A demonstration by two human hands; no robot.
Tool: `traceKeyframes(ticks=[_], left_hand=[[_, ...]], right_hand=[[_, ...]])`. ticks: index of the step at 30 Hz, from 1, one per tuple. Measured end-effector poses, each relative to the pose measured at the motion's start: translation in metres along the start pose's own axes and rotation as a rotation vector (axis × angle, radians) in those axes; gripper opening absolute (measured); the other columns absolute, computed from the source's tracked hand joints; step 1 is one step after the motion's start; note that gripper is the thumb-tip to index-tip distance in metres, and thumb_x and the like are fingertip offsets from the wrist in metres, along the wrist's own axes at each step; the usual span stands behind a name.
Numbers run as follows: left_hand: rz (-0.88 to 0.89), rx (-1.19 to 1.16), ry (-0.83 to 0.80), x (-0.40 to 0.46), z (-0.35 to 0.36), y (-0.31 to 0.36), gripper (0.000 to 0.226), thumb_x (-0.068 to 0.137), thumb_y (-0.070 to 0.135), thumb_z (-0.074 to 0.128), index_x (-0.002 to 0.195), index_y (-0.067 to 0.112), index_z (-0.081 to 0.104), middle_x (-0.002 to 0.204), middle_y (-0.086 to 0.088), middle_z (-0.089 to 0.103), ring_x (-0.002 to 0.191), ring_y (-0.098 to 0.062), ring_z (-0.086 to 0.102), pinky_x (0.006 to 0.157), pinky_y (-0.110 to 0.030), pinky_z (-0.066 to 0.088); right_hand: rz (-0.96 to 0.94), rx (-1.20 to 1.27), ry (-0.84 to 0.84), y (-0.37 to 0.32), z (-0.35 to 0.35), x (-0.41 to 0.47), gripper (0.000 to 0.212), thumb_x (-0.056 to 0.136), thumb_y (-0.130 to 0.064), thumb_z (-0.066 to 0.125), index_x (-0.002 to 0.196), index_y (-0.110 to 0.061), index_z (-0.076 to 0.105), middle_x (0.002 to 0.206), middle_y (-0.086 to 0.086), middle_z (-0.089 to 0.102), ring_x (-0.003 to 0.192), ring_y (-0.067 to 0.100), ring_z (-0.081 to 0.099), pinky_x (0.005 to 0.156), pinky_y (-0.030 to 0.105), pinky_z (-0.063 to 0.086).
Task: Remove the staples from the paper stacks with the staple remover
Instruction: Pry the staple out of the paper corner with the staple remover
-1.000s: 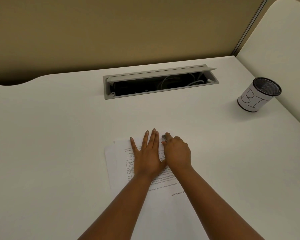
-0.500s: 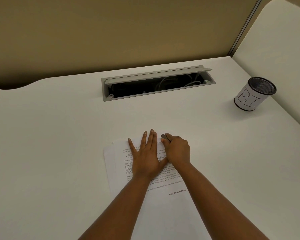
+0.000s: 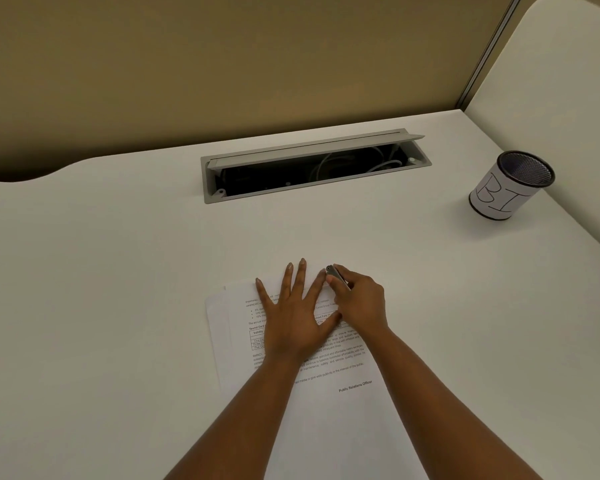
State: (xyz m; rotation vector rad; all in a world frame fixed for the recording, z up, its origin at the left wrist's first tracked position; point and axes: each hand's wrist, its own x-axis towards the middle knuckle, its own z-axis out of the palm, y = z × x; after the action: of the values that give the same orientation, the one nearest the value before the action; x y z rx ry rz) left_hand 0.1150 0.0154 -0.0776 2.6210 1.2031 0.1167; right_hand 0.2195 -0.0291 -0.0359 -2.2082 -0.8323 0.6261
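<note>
My left hand lies flat, fingers spread, pressing down the stack of white printed paper sheets. My right hand sits just beside it, touching at the thumbs, curled closed around the small grey metal staple remover, whose tip pokes out past my fingertips at the stack's far right corner. The sheets lie on the white counter under both wrists, a lower sheet fanned out to the left. Well beyond my hands: an open grey cable tray holding wires. Far to the right: a black mesh cup wrapped in white paper marked "BI".
</note>
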Motion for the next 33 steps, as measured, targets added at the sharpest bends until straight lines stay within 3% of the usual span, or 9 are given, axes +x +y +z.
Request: traceKeyframes(ticks=[4,10,20,27,33], left_hand=[[0.005,-0.005,0.005,-0.001,0.000,0.000,0.079,0.076,0.078,0.014,0.141,0.040,-0.010,0.156,0.005,-0.013,0.142,-0.015,-0.019,0.105,-0.059,-0.024],[-0.032,0.015,0.005,0.001,-0.002,0.002,0.097,0.068,0.079,-0.001,0.145,0.020,-0.009,0.157,0.004,-0.011,0.134,-0.009,-0.027,0.105,-0.056,-0.025],[-0.022,0.091,-0.034,0.002,0.000,0.000,0.091,0.079,0.074,0.018,0.144,0.020,-0.013,0.156,0.002,-0.015,0.131,-0.014,-0.032,0.103,-0.058,-0.025],[-0.015,0.049,-0.010,0.001,-0.002,0.000,0.102,0.064,0.082,-0.006,0.145,0.020,-0.009,0.156,0.004,-0.012,0.133,-0.010,-0.029,0.105,-0.057,-0.023],[-0.024,0.017,0.001,0.001,0.000,0.000,0.093,0.076,0.078,0.018,0.145,0.021,-0.009,0.157,0.004,-0.011,0.135,-0.009,-0.026,0.105,-0.057,-0.024]], right_hand=[[-0.076,-0.162,0.023,0.003,-0.001,-0.003,0.041,0.091,-0.037,0.048,0.129,-0.022,0.049,0.120,0.011,0.062,0.107,0.026,0.059,0.090,0.033,0.046],[-0.157,-0.459,0.002,-0.003,0.003,-0.004,0.038,0.094,-0.036,0.041,0.130,-0.025,0.046,0.110,0.011,0.058,0.095,0.029,0.061,0.077,0.034,0.048],[-0.216,-0.551,0.010,-0.003,0.012,-0.007,0.040,0.098,-0.028,0.032,0.137,-0.021,0.033,0.119,0.010,0.052,0.087,0.029,0.064,0.070,0.031,0.049],[-0.058,-0.275,-0.016,-0.004,0.005,0.003,0.037,0.092,-0.036,0.045,0.126,-0.023,0.052,0.115,0.012,0.063,0.103,0.027,0.060,0.086,0.034,0.047],[0.040,-0.102,-0.004,-0.002,0.004,0.006,0.037,0.088,-0.037,0.053,0.121,-0.021,0.058,0.122,0.007,0.063,0.110,0.023,0.058,0.094,0.034,0.045]])
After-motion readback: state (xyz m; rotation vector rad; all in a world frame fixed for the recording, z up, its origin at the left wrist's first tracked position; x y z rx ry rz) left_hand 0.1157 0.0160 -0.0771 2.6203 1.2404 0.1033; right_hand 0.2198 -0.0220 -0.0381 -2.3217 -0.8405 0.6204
